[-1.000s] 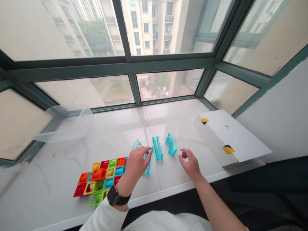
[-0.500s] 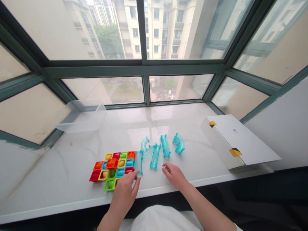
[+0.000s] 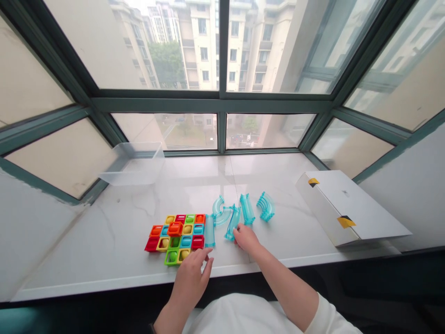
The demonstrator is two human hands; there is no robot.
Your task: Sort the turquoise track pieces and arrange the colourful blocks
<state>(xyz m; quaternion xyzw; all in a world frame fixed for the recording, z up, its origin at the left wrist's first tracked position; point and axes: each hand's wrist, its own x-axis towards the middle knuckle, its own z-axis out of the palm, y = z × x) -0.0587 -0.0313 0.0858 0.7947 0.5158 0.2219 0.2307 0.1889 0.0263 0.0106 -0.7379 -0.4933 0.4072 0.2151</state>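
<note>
Colourful square blocks (image 3: 187,241) in red, yellow, green, blue and orange lie side by side, with an orange block (image 3: 175,228) raised on top. At their right edge lies a clear blue straight track piece (image 3: 210,230). My left hand (image 3: 192,273) is by the front right of the blocks, thumb and fingers apart, holding nothing. My right hand (image 3: 247,238) has its fingers closed at the near end of another clear blue track piece (image 3: 233,221); the fingertips are partly hidden. Around it lie a curved track piece (image 3: 218,211), a straight track (image 3: 247,208) and another curved track (image 3: 266,207).
An empty-looking clear plastic bin (image 3: 137,169) stands at the back left by the window. At the right lies a white box (image 3: 354,204) with yellow-and-black tabs. The white sill's front edge (image 3: 114,287) runs close before me.
My right hand has moved forward and closed on the near end of the middle track piece, which has tilted a little. My left hand stays by the blocks. The view has shifted.
</note>
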